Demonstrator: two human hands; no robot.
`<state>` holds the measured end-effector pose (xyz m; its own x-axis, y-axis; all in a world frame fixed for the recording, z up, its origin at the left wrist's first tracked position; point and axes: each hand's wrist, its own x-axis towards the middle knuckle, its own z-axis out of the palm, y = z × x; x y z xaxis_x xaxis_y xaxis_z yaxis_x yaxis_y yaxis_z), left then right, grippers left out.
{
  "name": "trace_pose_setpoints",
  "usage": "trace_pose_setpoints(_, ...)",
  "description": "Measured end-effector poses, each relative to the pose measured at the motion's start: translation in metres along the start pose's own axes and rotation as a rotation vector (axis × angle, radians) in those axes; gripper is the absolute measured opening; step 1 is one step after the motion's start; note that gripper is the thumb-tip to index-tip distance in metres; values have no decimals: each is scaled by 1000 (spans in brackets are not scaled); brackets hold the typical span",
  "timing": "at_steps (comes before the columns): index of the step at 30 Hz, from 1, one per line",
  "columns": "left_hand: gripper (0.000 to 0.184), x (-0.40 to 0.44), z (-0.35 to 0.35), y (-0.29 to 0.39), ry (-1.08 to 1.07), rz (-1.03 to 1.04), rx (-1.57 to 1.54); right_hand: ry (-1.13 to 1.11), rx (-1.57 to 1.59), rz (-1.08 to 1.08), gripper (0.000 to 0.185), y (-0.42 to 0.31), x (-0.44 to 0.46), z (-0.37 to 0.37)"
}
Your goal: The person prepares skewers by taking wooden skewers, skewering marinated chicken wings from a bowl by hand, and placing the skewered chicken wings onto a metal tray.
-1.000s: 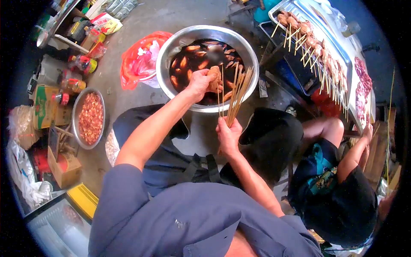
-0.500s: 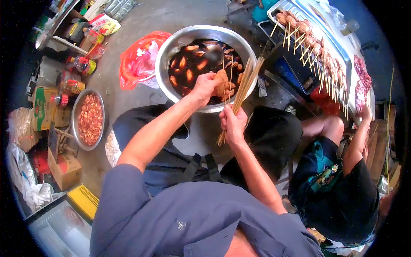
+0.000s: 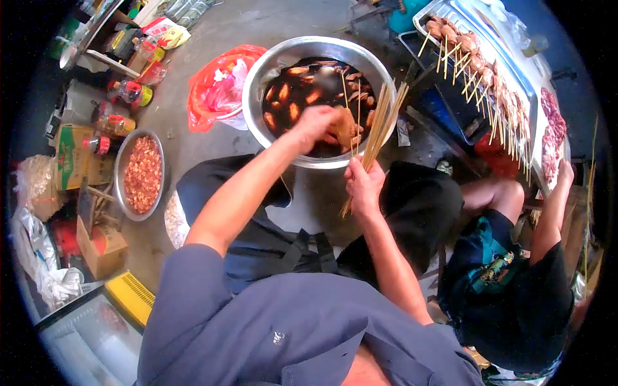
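Observation:
Over the marinade bowl [image 3: 253,109], my left hand [image 3: 317,125] is closed on the edge of a flat brown piece of meat [image 3: 347,130], with its fingertips partly blurred. Two thin skewers [image 3: 358,106] stand at the meat, with their lower ends by my right hand [image 3: 365,184]. That hand is wrapped round a bundle of wooden skewers [image 3: 381,122], which fans up across the bowl's right rim. Dark liquid in the bowl holds several more brown pieces [image 3: 294,112].
A red plastic bag [image 3: 201,103] stands left of the bowl. Further left are a metal bowl of chopped reddish food [image 3: 141,177], bottles [image 3: 132,93] and boxes [image 3: 103,248]. At right, a tray [image 3: 444,9] holds skewered meat [image 3: 476,58]; a person [image 3: 508,289] sits beside it.
The whole view has shifted slightly right. My left fingers have moved a little on the meat and now look blurred. My right hand keeps its hold on the skewers.

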<state>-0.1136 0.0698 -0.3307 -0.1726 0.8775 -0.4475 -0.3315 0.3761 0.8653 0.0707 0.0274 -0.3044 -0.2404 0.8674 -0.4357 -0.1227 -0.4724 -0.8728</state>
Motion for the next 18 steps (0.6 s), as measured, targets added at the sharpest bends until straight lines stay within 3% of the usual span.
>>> trace_pose_setpoints(1, 40, 4, -16, 10, 125, 65, 246, -33, -14, -24, 12, -2, 0, 0)
trace_pose_setpoints(2, 48, 20, -42, 6, 337, 222, 748, -55, -44, -39, 12, 2, 1, -2)
trace_pose_setpoints(3, 49, 19, -50, 14, 524, 172, 1050, -54, -43, -39, 12, 5, -2, -3)
trace_pose_setpoints(8, 54, 25, -66, 4, 537, 47, 1245, -129, -25, -35, 10, 23, -13, -3)
trace_pose_setpoints(13, 52, 45, -77, -14, 437, -44, 1116, -111, -44, -42, 11, 22, -14, -4)
trace_pose_setpoints(17, 29, 50, -89, -16, 133, -67, 123, -76, -36, -56, 11, 25, -14, -4)
trace_pose_setpoints(18, 27, 39, -81, -4, 138, -95, 59, -69, -38, -45, 11, 26, -13, -5)
